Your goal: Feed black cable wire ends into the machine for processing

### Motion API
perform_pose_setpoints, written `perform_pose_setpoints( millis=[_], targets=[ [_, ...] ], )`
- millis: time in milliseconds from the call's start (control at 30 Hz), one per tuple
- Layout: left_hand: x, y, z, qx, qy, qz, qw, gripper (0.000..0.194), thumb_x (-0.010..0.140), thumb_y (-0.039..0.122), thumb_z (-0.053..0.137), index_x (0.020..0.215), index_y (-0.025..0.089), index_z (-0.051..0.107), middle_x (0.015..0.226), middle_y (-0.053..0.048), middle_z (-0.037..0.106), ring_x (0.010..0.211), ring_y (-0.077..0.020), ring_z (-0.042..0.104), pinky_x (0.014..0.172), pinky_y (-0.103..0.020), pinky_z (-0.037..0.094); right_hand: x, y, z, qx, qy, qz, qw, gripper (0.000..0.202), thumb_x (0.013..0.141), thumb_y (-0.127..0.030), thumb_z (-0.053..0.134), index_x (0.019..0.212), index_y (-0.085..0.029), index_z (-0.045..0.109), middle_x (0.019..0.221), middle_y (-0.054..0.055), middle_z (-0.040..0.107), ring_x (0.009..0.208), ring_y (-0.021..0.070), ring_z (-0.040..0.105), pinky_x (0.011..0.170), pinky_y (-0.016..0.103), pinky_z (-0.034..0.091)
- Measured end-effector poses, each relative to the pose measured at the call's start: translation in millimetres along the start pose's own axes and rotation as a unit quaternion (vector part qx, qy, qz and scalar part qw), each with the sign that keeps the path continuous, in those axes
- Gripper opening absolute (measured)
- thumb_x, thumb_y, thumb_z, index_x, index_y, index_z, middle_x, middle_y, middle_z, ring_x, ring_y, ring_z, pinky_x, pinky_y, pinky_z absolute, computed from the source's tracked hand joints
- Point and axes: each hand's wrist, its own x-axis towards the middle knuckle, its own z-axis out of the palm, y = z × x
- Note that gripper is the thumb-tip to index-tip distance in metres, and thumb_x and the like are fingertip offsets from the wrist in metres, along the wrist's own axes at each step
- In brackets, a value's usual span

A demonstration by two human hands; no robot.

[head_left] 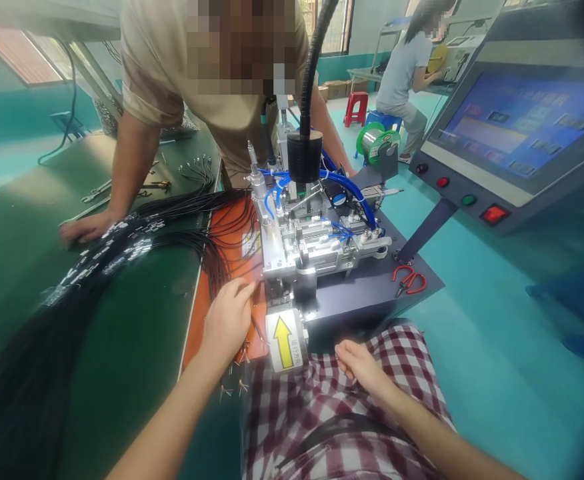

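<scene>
My left hand point(228, 319) is closed in a pinch at the front left edge of a metal bench machine point(317, 247). What its fingertips hold is hidden. Black cables point(215, 260) run across the orange plate point(222, 233) to this hand, and several stripped wire ends point(242, 385) hang below it. My right hand point(359, 363) is above my lap with its fingers curled in, and nothing shows in it. Between the hands, a white label with a yellow arrow point(283, 341) covers a part at the machine's front.
A thick cable bundle point(72, 293) lies over the green table point(137, 353). Opposite me, a person leans a hand point(89, 227) on it. Red-handled cutters point(409, 281) lie on the machine base. A control screen point(527, 127) stands right, beyond a wire spool point(377, 143). Another person point(407, 73) sits behind.
</scene>
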Motion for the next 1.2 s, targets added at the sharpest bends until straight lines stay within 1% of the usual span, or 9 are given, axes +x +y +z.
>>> perform_pose_setpoints(
  millis=[300,467,567,667,733,867,1000,1100,1200],
  targets=[
    [0,-2,-6.9,-0.06,0.013,-0.005,0.998,0.031,0.095,0.024,0.037,0.114,0.019,0.06,0.118,-0.01,0.067,0.11,-0.0244,0.063,0.095,-0.041,0.053,-3,-9,-6,-0.011,0.002,-0.011,1.0,0.049,0.073,-0.067,0.057,0.062,-0.022,0.04,0.053,-0.006,0.044,0.047,0.008,0.033,0.05,0.025,0.028],
    [-1,-19,-26.4,-0.091,0.029,-0.004,0.995,0.026,0.094,0.029,0.039,0.098,0.022,0.063,0.111,-0.009,0.069,0.108,-0.0235,0.063,0.099,-0.041,0.05,-32,-52,-8,-0.124,0.025,-0.073,0.989,0.034,0.09,-0.049,0.047,0.07,-0.021,0.044,0.06,-0.004,0.045,0.052,0.011,0.036,0.052,0.027,0.029],
    [3,-40,-35.5,-0.088,0.05,-0.052,0.993,0.025,0.092,0.031,0.041,0.097,0.021,0.063,0.104,-0.01,0.068,0.102,-0.0248,0.063,0.094,-0.042,0.05,-53,-97,19,-0.299,0.008,-0.23,0.926,0.019,0.096,-0.029,0.044,0.084,-0.021,0.057,0.07,0.001,0.059,0.062,0.0153,0.049,0.06,0.03,0.036],
    [9,-63,-36.9,-0.078,0.057,-0.119,0.988,0.026,0.087,0.034,0.046,0.1,0.019,0.063,0.097,-0.011,0.068,0.092,-0.0269,0.064,0.084,-0.043,0.051,-54,-133,66,-0.454,-0.037,-0.412,0.789,0.013,0.092,-0.017,0.047,0.095,-0.02,0.06,0.092,0.007,0.066,0.081,0.022,0.055,0.069,0.036,0.039],
    [14,-73,-34.6,-0.083,0.06,-0.158,0.982,0.031,0.085,0.034,0.046,0.105,0.017,0.062,0.093,-0.011,0.068,0.088,-0.0278,0.065,0.082,-0.043,0.052,-43,-145,97,-0.544,-0.033,-0.419,0.726,0.007,0.085,-0.016,0.057,0.091,-0.019,0.058,0.091,0.009,0.064,0.083,0.0242,0.054,0.069,0.037,0.039],
    [21,-77,-28.7,-0.13,0.065,-0.196,0.97,0.04,0.086,0.037,0.043,0.116,0.016,0.059,0.094,-0.01,0.07,0.084,-0.0247,0.068,0.078,-0.038,0.054,-19,-148,131,-0.634,-0.023,-0.365,0.682,0.035,0.065,-0.024,0.077,0.093,-0.017,0.056,0.086,0.01,0.059,0.079,0.0238,0.052,0.067,0.036,0.042],
    [27,-75,-23.7,-0.176,0.067,-0.213,0.959,0.04,0.086,0.038,0.045,0.117,0.018,0.059,0.095,-0.009,0.07,0.084,-0.023,0.067,0.08,-0.037,0.052,-10,-147,136,-0.658,-0.015,-0.331,0.676,0.038,0.065,-0.027,0.077,0.094,-0.017,0.055,0.084,0.01,0.058,0.076,0.0242,0.056,0.064,0.035,0.044],
    [31,-77,-20.4,-0.21,0.068,-0.227,0.949,0.04,0.084,0.039,0.047,0.114,0.017,0.061,0.087,-0.007,0.068,0.077,-0.0215,0.066,0.078,-0.037,0.052,-9,-152,138,-0.653,-0.063,-0.302,0.691,0.042,0.063,-0.02,0.077,0.099,-0.015,0.055,0.085,0.01,0.062,0.076,0.0246,0.061,0.061,0.032,0.043],
    [34,-79,-18.0,-0.246,0.071,-0.236,0.937,0.038,0.082,0.041,0.048,0.107,0.017,0.063,0.079,-0.005,0.066,0.071,-0.0195,0.063,0.072,-0.034,0.052,-11,-159,137,-0.588,-0.117,-0.28,0.75,0.035,0.073,-0.016,0.068,0.105,-0.014,0.056,0.087,0.01,0.067,0.074,0.0239,0.064,0.058,0.031,0.041]
  ],
)
